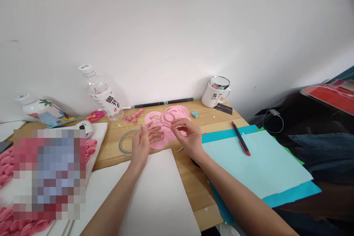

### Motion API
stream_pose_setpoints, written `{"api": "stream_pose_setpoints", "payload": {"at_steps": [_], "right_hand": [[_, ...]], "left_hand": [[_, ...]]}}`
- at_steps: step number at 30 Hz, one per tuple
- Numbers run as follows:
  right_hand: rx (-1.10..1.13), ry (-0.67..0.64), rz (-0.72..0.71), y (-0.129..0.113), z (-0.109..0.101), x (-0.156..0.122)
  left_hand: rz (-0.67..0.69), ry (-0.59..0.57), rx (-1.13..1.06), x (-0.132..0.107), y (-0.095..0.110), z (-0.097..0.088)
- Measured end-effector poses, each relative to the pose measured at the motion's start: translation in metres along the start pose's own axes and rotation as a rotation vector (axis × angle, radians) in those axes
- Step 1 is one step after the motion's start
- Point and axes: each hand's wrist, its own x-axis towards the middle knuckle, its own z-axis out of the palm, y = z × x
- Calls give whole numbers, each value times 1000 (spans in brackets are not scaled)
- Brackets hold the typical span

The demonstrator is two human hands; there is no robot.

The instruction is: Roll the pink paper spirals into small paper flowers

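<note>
Over the middle of the desk, my right hand (188, 136) pinches the edge of a pink paper spiral (163, 118), its loops hanging toward the left. Just left of it is my left hand (143, 141), fingers stretched out and apart, with nothing seen in its grasp. Behind and below both hands lies a pile of pink paper spirals (159, 143), partly covered by the fingers. Several small rolled pink paper flowers (134, 116) rest left of the pile. A grey ring-shaped roll (121, 143) sits partly behind my left hand.
White sheets (157, 188) lie under my forearms. Blue paper (257, 158) with a craft knife (241, 138) is at right. Along the wall stand a water bottle (103, 96), a black pen (164, 102) and a white mug (214, 94). Pink scissors (95, 116) lie left.
</note>
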Motion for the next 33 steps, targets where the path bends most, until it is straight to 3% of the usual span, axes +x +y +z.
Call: {"api": "stream_pose_setpoints", "payload": {"at_steps": [3,6,9,11,13,16,18,21,28,33], "right_hand": [[-182,-145,-245,-2,1,-4],[-291,-281,-378,0,1,-8],[-260,-213,-390,1,1,-8],[-179,-76,-269,0,0,-6],[-53,8,-52,-1,-1,-2],[173,-62,269,-3,-2,4],[289,-153,401,-3,-2,5],[383,-220,502,-2,0,3],[407,-157,530,-3,0,0],[526,-148,683,-3,0,1]], "left_hand": [[-36,-39,-93,0,5,3],[-16,6,-114,2,8,2],[-12,41,-121,4,6,-2],[0,8,-90,5,3,-5],[5,-60,-35,5,2,-6],[-15,-140,66,2,2,-5],[-10,-170,119,0,3,-3],[-14,-185,168,-2,4,0],[-40,-43,104,-1,4,-2],[-71,-66,-4,-3,8,-2]]}}
